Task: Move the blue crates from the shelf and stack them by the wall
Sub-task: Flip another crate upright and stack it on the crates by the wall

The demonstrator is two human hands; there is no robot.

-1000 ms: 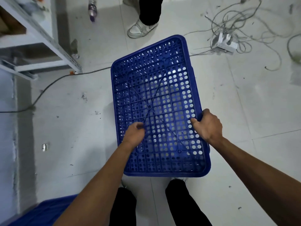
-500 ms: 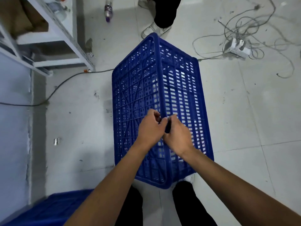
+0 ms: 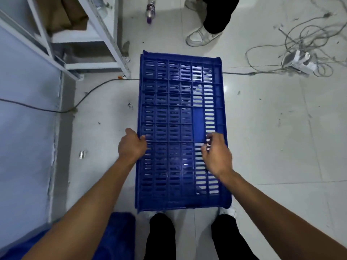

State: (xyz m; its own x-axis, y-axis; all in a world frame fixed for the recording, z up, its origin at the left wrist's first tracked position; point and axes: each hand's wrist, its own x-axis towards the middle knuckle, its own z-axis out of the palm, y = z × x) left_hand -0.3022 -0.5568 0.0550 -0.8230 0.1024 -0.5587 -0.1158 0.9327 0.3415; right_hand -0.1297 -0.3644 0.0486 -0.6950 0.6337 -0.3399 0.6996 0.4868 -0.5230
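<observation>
You hold the blue crate [image 3: 180, 128] out in front of you, above the pale tiled floor [image 3: 272, 128], with one of its slotted long sides turned up toward the camera. Your left hand [image 3: 132, 145] is curled around the crate's left edge, fingers wrapped behind it and thumb on top. Your right hand [image 3: 216, 153] lies on the slotted face near the right edge, with fingertips hooked into the slots; how firmly it grips, you cannot tell from this view. The crate's near end hangs just above your feet and dark trousers [image 3: 163, 237], its far end pointing away from you.

At the lower left corner, partly under your left forearm, another blue crate [image 3: 116, 239] shows, close to the grey wall [image 3: 24, 128]. The white metal shelf [image 3: 101, 32] stands at upper left, with a dark cable [image 3: 93, 89] running across the floor from under it. Farther off, a second person's leg and white shoe [image 3: 200, 36] stand beyond the crate, a bottle [image 3: 150, 11] sits on the floor beside them, and a tangle of wires with a power strip [image 3: 298, 61] lies at upper right
</observation>
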